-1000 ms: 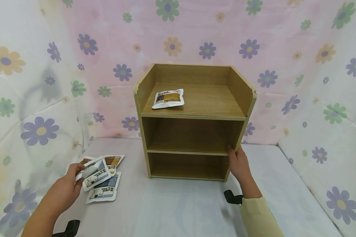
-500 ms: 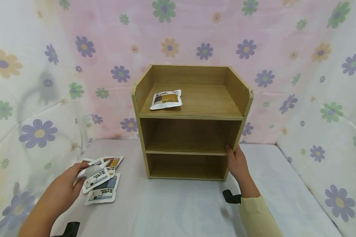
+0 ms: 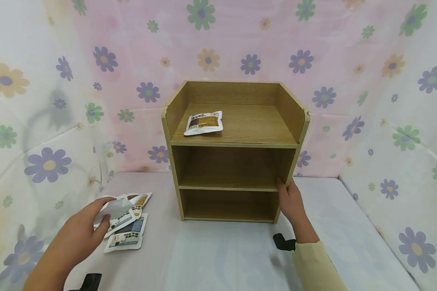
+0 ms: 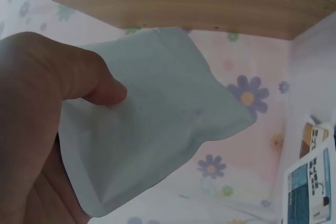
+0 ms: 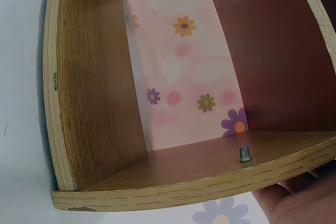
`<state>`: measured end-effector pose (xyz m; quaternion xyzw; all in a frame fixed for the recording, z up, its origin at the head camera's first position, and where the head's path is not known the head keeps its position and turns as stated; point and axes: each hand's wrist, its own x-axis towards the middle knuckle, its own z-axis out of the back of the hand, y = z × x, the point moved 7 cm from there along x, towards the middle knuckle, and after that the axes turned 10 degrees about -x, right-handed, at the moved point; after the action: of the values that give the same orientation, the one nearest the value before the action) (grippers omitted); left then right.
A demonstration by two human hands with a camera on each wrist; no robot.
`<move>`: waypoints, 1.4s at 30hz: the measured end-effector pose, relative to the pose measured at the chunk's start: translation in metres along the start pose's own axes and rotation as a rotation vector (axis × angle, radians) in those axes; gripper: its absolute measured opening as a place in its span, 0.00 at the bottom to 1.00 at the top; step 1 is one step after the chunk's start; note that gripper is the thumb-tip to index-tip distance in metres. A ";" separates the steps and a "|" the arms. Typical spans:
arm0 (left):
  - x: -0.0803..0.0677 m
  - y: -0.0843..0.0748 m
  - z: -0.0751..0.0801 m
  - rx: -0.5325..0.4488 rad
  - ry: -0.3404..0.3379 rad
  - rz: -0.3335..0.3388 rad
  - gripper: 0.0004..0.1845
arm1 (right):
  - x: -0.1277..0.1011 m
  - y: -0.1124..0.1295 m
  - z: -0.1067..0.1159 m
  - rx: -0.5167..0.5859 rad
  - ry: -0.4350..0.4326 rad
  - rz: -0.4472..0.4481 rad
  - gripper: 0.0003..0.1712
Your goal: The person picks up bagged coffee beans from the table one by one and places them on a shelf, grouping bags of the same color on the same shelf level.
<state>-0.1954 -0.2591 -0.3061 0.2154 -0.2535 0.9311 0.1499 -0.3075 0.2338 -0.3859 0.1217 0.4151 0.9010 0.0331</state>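
Note:
My left hand (image 3: 81, 230) pinches a white pouch (image 3: 113, 207), lifted just above the pile of pouches (image 3: 128, 236) on the table's left side. In the left wrist view the thumb (image 4: 68, 72) presses on the pouch's (image 4: 152, 124) plain white back. My right hand (image 3: 292, 202) holds the right side panel of the wooden shelf unit (image 3: 235, 150) at the middle shelf's height. One pouch (image 3: 204, 122) lies on the top shelf, at the left. The right wrist view shows the open-backed shelf interior (image 5: 100, 103) and my fingers (image 5: 299, 203) at its edge.
The middle and bottom shelves hold nothing. Flower-print cloth covers the walls behind and to both sides (image 3: 43, 121). The table (image 3: 222, 258) has a pale cover. Black wrist-camera straps show near the front edge (image 3: 284, 242).
My left hand has lifted one pouch a little off the pile and turned it so its white back shows. The right hand stays on the shelf unit.

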 end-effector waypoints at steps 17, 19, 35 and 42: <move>0.006 -0.026 -0.001 -0.063 0.041 -0.019 0.23 | 0.001 -0.001 -0.003 0.005 0.010 -0.004 0.36; 0.007 -0.030 -0.001 -0.054 0.034 -0.043 0.24 | 0.002 -0.001 -0.003 0.003 0.003 0.001 0.36; 0.023 -0.074 0.001 -0.010 -0.052 -0.270 0.29 | 0.001 -0.001 -0.001 0.004 0.004 -0.008 0.36; 0.030 -0.091 0.000 -0.020 -0.059 -0.310 0.29 | 0.001 -0.001 -0.001 0.009 0.010 -0.012 0.36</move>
<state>-0.1860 -0.1784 -0.2548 0.2775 -0.2308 0.8875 0.2864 -0.3085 0.2335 -0.3872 0.1150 0.4202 0.8994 0.0358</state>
